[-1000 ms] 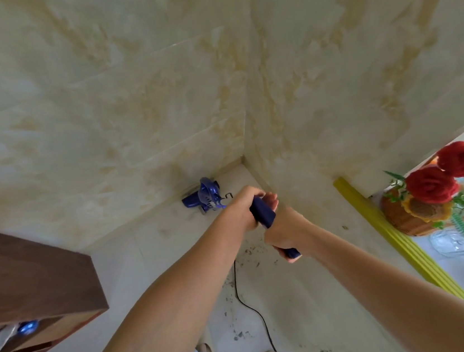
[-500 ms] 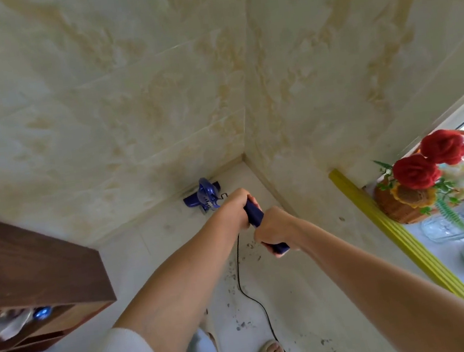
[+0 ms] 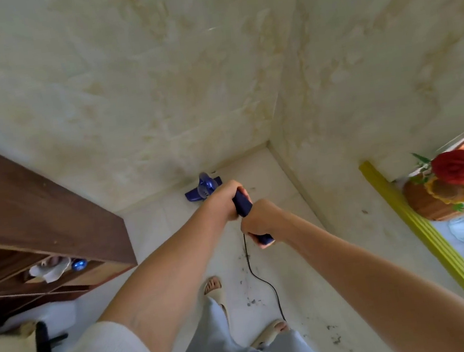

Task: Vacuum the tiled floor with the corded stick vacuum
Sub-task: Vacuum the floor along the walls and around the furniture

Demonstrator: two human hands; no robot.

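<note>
While both arms reach forward and down, the scene reads as follows.

Left hand: the left hand (image 3: 222, 200) wraps its fingers around the upper part of the dark blue handle (image 3: 242, 203), the higher of the two grips along it.

Right hand: the right hand (image 3: 259, 220) clenches the lower end of the same handle, just beside the left hand; the butt of the handle pokes out below its fingers.

Vacuum: the blue vacuum head (image 3: 204, 188) sits on the tiled floor (image 3: 290, 279) right at the foot of the marbled wall (image 3: 155, 83), near the corner where two walls meet (the stick between head and hands is hidden behind the left hand).

Cord: a thin black cord (image 3: 259, 277) drops from the handle end and trails back across the floor toward the right foot (image 3: 270, 332).

Floor: dark specks of debris (image 3: 252, 300) lie scattered on the pale tiles beside the cord.

Feet: the left foot (image 3: 214, 287) and the right foot each wear a pale open-toed slipper, the left one ahead.

Left side: a brown wooden shelf unit (image 3: 38, 205) stands against the wall, with a crumpled white cloth (image 3: 50, 268) inside it.

Right side: a yellow strip (image 3: 425, 234) runs along the floor edge; past it, a basket of red flowers (image 3: 455, 174).
</note>
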